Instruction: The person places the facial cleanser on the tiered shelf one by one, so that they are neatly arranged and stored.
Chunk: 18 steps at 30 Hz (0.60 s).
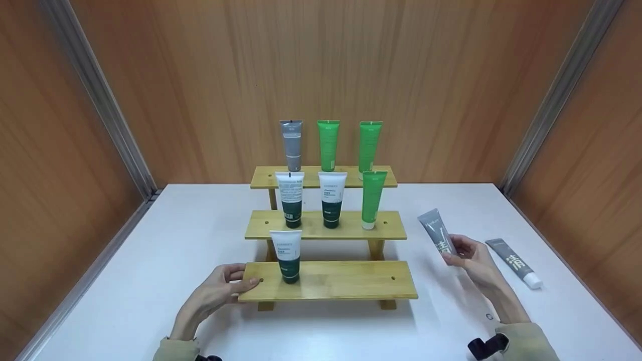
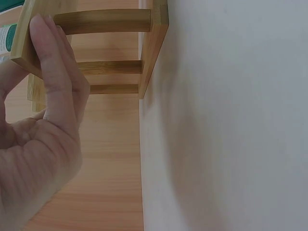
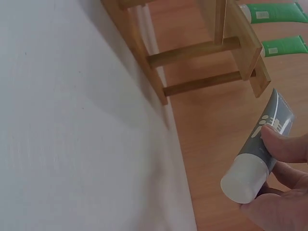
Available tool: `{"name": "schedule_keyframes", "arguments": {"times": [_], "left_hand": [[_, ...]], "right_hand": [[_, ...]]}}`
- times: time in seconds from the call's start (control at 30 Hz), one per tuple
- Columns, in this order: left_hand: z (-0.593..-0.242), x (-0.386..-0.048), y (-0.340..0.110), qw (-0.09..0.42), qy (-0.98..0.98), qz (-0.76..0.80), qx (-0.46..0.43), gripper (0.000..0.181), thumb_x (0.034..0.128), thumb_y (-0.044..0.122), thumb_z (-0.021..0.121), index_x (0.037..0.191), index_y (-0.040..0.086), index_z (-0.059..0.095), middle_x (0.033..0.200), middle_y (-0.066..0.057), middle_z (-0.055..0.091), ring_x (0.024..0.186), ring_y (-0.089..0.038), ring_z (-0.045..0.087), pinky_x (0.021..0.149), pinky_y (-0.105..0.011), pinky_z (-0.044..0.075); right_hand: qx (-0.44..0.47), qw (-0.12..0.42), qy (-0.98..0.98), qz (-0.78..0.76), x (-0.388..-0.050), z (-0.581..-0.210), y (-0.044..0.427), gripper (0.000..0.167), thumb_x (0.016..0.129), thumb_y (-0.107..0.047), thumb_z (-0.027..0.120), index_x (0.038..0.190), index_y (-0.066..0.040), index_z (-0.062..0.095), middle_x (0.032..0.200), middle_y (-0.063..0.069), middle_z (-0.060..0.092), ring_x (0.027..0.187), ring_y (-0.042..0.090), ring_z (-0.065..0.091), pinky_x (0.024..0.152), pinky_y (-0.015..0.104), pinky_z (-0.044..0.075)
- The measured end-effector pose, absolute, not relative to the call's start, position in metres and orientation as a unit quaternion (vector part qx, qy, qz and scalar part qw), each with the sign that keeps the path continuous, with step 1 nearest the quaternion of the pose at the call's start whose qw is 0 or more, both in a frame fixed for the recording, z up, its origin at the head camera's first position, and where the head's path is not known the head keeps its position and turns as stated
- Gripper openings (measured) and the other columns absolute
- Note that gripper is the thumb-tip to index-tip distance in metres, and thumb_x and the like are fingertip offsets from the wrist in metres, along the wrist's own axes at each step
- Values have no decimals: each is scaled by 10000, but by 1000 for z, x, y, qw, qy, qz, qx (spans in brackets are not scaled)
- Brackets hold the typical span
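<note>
A three-tier wooden stand (image 1: 346,282) is in the middle of the white table. My left hand (image 1: 218,291) pinches the left end of its lowest shelf, thumb on top and fingers beneath, as the left wrist view also shows. To the right of the stand, my right hand (image 1: 474,260) holds a grey tube (image 1: 437,231) above the table, its white cap (image 3: 245,179) toward the palm side. A second grey tube (image 1: 514,261) lies on the table beside that hand. On the lowest shelf, a white and dark green tube (image 1: 287,254) stands upright near the left end.
The middle shelf bears two white and dark green tubes (image 1: 332,198) and a green tube (image 1: 373,198). On the top shelf stand a grey-blue tube (image 1: 292,145) and two green tubes (image 1: 328,144). Wooden walls (image 1: 331,65) enclose the table at the back and sides.
</note>
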<state>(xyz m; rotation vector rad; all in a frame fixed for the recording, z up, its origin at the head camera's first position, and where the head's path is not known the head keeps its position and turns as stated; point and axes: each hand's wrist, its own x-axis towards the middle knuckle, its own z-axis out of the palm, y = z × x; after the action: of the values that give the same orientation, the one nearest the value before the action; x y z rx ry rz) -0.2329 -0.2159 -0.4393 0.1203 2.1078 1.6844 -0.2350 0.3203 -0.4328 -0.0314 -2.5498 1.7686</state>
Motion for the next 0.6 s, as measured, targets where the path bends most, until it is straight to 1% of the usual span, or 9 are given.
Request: {"name": "schedule_keyframes", "arguments": {"times": [0.17,0.37,0.6], "left_hand": [[-440,-233,-216,220,763,606,46,829,946,297,710,1479,-171,281,1420,-324,517,982,-148,679,799,-324,595],[-439,-234,-217,219,764,605,46,848,943,304,712,1480,-177,267,1424,-334,505,997,-151,676,831,-345,597],[-439,-232,-215,217,762,609,38,837,929,296,733,1475,-165,297,1423,-324,515,989,-150,681,812,-320,596]], "right_hand": [[-5,16,-809,588,-232,-428,312,595,936,-40,681,1443,99,404,1171,25,556,1025,83,548,859,179,536],[-1,13,-802,597,-229,-423,304,616,924,-82,718,1437,84,420,1192,10,567,1054,93,553,888,167,518],[14,12,-787,617,-225,-416,293,598,903,-28,717,1412,104,433,1165,-10,585,1048,95,557,892,170,505]]}}
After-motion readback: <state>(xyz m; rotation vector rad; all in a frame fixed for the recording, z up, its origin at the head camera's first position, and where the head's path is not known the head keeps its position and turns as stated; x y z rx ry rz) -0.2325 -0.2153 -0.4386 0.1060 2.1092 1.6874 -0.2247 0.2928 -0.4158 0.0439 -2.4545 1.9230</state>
